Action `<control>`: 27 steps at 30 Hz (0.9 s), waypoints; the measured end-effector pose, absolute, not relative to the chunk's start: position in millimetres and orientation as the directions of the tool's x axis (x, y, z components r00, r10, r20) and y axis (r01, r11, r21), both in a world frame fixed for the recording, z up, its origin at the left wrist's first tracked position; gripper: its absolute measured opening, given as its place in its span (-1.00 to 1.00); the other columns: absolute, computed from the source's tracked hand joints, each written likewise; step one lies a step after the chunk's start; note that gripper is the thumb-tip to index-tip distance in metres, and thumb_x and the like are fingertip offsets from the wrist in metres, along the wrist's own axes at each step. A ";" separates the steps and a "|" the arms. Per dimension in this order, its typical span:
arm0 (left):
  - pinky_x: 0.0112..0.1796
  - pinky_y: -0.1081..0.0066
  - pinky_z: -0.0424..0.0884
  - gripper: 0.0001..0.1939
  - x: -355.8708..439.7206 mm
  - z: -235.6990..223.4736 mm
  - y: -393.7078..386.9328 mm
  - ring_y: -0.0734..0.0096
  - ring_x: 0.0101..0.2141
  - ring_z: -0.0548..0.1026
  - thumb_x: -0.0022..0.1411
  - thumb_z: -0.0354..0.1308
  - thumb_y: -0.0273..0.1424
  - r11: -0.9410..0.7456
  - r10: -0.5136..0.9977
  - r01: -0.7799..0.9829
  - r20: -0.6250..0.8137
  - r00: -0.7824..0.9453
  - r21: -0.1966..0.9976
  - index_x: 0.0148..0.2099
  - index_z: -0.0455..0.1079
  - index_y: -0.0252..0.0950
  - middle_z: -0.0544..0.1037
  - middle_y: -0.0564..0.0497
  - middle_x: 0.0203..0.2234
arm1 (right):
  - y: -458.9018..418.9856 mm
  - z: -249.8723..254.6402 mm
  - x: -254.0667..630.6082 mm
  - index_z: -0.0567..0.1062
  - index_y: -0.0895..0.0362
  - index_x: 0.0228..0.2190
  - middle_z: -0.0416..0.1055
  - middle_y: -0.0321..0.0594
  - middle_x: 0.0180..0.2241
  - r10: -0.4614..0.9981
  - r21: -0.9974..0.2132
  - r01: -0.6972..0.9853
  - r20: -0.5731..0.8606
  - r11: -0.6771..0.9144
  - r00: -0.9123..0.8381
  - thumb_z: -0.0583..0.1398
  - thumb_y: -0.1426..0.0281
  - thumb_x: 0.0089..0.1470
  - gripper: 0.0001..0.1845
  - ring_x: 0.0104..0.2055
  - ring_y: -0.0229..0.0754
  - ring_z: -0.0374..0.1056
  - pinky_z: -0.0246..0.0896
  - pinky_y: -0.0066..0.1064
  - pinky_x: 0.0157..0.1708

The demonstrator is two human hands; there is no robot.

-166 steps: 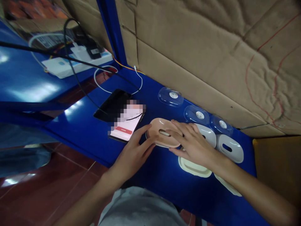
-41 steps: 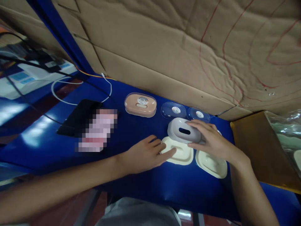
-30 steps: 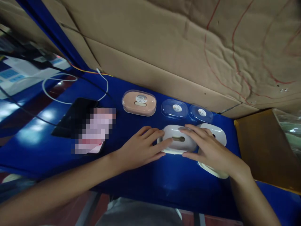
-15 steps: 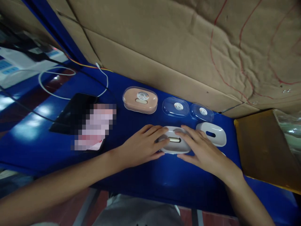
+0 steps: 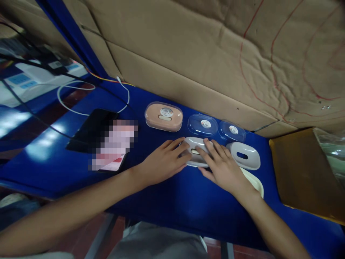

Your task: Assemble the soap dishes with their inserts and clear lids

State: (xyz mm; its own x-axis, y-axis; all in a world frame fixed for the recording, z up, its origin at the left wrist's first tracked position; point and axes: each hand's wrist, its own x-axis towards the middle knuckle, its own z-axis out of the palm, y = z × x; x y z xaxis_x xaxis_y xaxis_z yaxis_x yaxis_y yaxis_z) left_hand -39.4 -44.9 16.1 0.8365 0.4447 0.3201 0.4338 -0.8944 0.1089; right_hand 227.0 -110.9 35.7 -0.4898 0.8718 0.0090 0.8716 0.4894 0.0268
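Note:
A glossy pale grey oval soap dish [image 5: 198, 142] lies on the blue table, a cream piece showing in its middle slot. Around its left end are the fingers of my left hand [image 5: 160, 162], some resting inside the bowl. My right hand [image 5: 226, 169] grips the right end, with fingers over the rim and thumb at the near side. A second grey slotted dish [image 5: 254, 156] sits just to the right. Partly covered by my right wrist is a pale cream tray [image 5: 255, 178].
Behind the hands stand a peach soap box [image 5: 153, 114] with a clear lid and two clear lids [image 5: 194, 124] [image 5: 225, 132] with round stickers. A phone [image 5: 114, 163] and a white cable [image 5: 126, 104] are at left. A cardboard box [image 5: 299, 172] stands right, before a cardboard wall [image 5: 175, 54].
Both hands have shifted slightly away from me and left with the grey dish. My right fingers reach further across it, and more of the cream tray shows.

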 end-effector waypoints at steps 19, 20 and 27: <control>0.07 -0.04 0.54 -0.55 -49.9 24.6 -41.2 -0.15 0.14 0.53 0.32 0.45 -0.13 -0.902 0.427 0.381 0.287 0.858 0.204 0.12 0.53 -0.26 0.58 -0.22 0.12 | -46.4 40.3 272.5 0.16 -0.05 0.48 0.17 0.11 0.48 0.928 -0.210 0.907 0.009 0.366 -0.373 0.30 0.11 0.33 -0.17 0.54 0.26 0.08 -0.04 0.33 0.44; 0.07 -0.04 0.54 -0.50 -49.8 24.4 -42.4 -0.15 0.14 0.53 0.32 0.45 -0.12 -0.902 0.427 0.380 0.284 0.859 0.207 0.18 0.50 -0.26 0.57 -0.23 0.14 | -45.3 39.4 273.4 0.15 -0.07 0.48 0.16 0.11 0.49 0.928 -0.215 0.907 -0.007 0.362 -0.373 0.30 0.12 0.34 -0.17 0.55 0.26 0.09 -0.04 0.34 0.44; 0.11 -0.02 0.56 -0.25 -50.0 19.7 -46.3 -0.13 0.20 0.53 0.36 0.43 -0.20 -0.840 0.540 0.484 0.300 0.786 0.245 0.45 0.21 -0.17 0.42 -0.29 0.33 | -44.4 51.1 277.0 0.30 -0.08 0.36 0.39 0.01 0.35 0.933 -0.367 0.863 0.048 0.348 -0.356 0.26 0.02 0.36 -0.34 0.41 0.21 0.32 0.11 0.26 0.39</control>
State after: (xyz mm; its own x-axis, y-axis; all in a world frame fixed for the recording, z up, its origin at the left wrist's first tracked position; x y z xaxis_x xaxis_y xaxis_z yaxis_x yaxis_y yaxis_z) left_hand -50.0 -46.3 19.7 0.7862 0.5402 0.3001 0.4838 -0.8402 0.2451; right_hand 277.0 -44.4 51.1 -0.3561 0.9332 0.0482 0.8627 0.3482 -0.3669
